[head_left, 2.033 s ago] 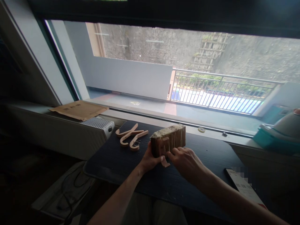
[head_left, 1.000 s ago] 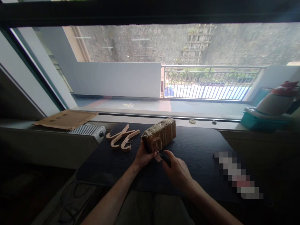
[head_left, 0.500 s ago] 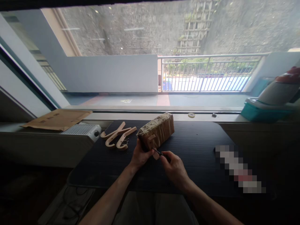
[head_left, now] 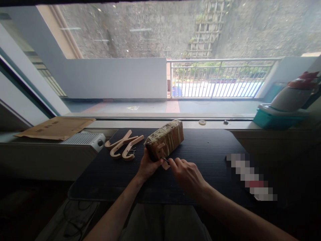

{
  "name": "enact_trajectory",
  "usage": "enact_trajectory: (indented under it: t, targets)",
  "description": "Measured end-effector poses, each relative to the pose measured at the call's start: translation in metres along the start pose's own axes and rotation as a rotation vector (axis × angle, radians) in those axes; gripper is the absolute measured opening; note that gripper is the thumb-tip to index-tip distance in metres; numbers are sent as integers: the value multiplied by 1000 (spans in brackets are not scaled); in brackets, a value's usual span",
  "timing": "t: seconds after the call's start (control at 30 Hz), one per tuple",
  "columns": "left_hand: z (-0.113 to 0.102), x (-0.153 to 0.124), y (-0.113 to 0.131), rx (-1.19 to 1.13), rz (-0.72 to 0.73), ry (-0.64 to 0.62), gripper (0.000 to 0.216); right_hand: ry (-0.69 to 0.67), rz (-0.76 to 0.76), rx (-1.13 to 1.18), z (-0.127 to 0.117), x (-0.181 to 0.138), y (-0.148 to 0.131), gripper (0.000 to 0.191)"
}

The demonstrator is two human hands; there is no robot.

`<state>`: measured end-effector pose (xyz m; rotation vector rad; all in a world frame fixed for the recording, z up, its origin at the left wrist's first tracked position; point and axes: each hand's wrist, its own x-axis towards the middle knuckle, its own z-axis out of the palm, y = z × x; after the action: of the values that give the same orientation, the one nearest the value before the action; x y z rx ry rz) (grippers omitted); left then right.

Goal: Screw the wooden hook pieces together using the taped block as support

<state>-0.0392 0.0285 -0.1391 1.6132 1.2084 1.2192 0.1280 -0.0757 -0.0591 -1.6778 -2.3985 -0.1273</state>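
evidently steadies a brown, box-shaped block in crinkled clear film over the black wood-grained table, wrapping the left hand round its near end and bracing a curved pale-wood hook against its side, likely against slipping; clamps the right hand on a slim dark tool, aimed at the hook. has smooth, overlapping wooden hooks within reach leftward.
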Motion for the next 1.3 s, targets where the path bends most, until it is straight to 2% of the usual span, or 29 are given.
enact_trajectory:
  t: [0.1, 0.17, 0.27, 0.33, 0.4, 0.47, 0.5, 0.57, 0.67, 0.8, 0.9, 0.97, 1.03, 1.13, 1.23, 1.3]
  targets:
    - [0, 1, 0, -3, 5, 2, 60, 40, -120, -103, 6, 3, 1, 24]
    - [-1, 1, -2, -2, 14, 14, 61, 65, -86, -54, 14, 4, 0, 23]
    - [-1, 2, -5, -2, 26, 30, 60, 114, 158, 239, 26, 5, -3, 19]
    - [-1, 2, -5, -3, 30, 25, 58, 122, 376, 554, 34, 6, -5, 23]
    - [0, 2, -4, 0, 31, 14, 56, 76, 540, 862, 39, 7, -4, 31]
    - [0, 2, -2, 19, 27, 18, 56, 20, 594, 1036, 40, 8, -2, 36]
    - [0, 2, -2, 29, 24, 24, 56, 9, 584, 1042, 38, 8, 0, 37]
    - [0, 2, -1, 41, 19, 34, 58, 13, 517, 894, 31, 8, 4, 34]
    - [0, 1, -1, 43, 17, 21, 60, -16, 363, 477, 13, 6, 5, 36]
    - [0, 0, 2, 55, -11, 31, 57, -36, 29, 30, -4, 7, 1, 32]
    - [0, 0, 2, 52, -34, 28, 54, 6, -167, -114, -4, 8, 1, 29]
    - [-1, 1, 0, 37, -24, 27, 54, 33, -182, -89, 2, 9, 3, 27]
    - [-1, 2, -2, 24, -5, 29, 56, 73, -79, 60, 12, 9, 5, 24]
    - [-2, 3, -5, 21, 15, 16, 58, 148, 269, 515, 31, 9, 4, 23]
    - [-3, 3, -6, 19, 16, 10, 58, 102, 556, 1014, 45, 10, 2, 32]
    - [-2, 3, -6, 26, 13, 19, 59, 48, 614, 1174, 47, 11, 3, 37]
